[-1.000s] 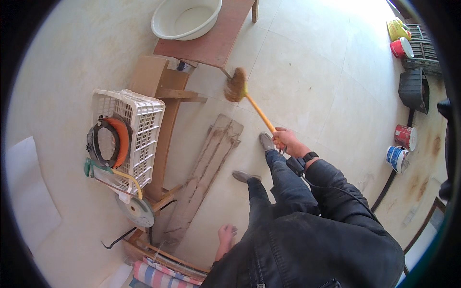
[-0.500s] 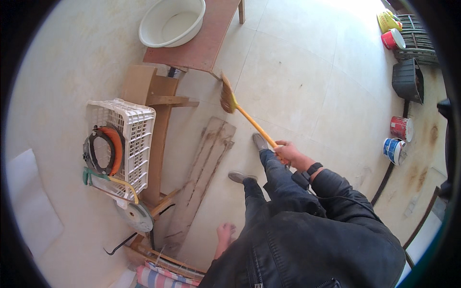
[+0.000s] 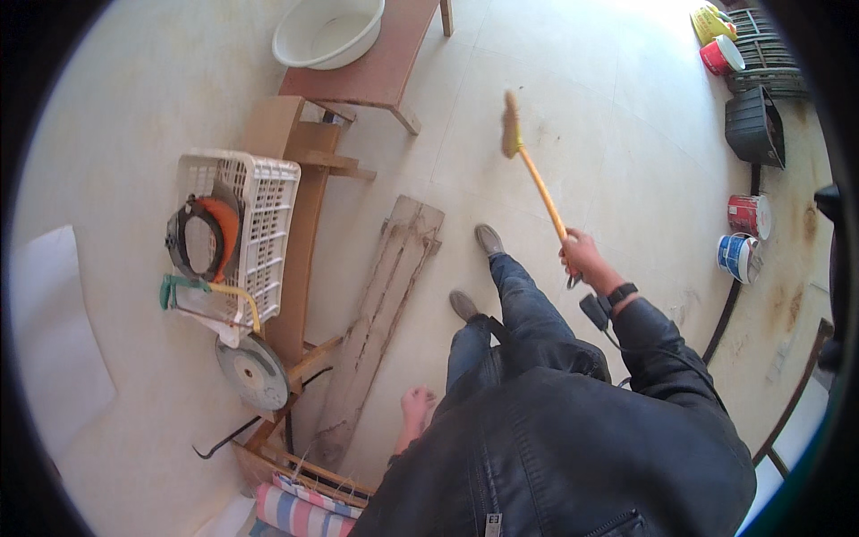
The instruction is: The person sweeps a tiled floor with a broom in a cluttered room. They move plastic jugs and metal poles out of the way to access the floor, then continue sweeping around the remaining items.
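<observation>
My right hand [image 3: 583, 256] is wrapped round the end of a broom's yellow handle [image 3: 542, 190]. The broom's brown bristle head [image 3: 512, 125] points away from me over the pale tiled floor, slightly blurred; whether it touches the floor I cannot tell. My left hand [image 3: 417, 407] hangs low by my side, holding nothing, its fingers loosely bent and partly apart. Nearest to it is a long, stained wooden plank [image 3: 380, 313] lying on the floor to the left of my feet.
To the left, a white plastic crate [image 3: 273, 237] holds an orange-and-black head guard [image 3: 224, 234], near a saw [image 3: 242, 291] and a grey disc [image 3: 253, 371]. A reddish table [image 3: 376, 85] bears a white basin [image 3: 327, 40]. Buckets [image 3: 747, 217] and a black bin [image 3: 754, 130] line the right.
The broom head has swung right, away from the table leg, and my right hand has moved right and slightly up with it. My left hand is slightly higher in the picture.
</observation>
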Demonstrator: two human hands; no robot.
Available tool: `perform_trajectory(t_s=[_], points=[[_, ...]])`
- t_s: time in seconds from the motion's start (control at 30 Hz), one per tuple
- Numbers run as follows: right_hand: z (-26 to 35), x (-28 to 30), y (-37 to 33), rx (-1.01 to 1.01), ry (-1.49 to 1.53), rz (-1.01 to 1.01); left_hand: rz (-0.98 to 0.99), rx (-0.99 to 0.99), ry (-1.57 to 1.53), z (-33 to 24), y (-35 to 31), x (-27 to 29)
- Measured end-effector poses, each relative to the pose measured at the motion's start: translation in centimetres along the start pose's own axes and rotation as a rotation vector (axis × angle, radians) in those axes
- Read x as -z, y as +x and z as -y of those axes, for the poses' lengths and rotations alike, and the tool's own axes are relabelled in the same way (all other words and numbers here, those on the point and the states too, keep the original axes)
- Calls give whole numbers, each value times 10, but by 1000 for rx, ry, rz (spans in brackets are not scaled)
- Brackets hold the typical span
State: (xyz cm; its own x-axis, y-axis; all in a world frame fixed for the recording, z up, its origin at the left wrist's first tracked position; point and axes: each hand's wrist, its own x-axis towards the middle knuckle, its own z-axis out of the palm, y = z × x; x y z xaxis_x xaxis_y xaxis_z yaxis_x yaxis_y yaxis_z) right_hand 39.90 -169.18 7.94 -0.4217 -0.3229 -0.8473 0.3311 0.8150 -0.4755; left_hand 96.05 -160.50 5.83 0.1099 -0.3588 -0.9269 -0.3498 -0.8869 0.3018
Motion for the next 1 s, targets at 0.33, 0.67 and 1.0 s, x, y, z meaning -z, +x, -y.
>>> perform_trajectory(t_s=[0.33, 0.67, 1.0], points=[[-129, -22, -61, -298, 270, 497, -63, 18, 302, 68, -28, 58], [-97, 65, 31, -81, 182, 99, -101, -2, 379, 72, -94, -5], [-145, 173, -77, -284, 38, 423, -36, -66, 285, 93, -103, -92]])
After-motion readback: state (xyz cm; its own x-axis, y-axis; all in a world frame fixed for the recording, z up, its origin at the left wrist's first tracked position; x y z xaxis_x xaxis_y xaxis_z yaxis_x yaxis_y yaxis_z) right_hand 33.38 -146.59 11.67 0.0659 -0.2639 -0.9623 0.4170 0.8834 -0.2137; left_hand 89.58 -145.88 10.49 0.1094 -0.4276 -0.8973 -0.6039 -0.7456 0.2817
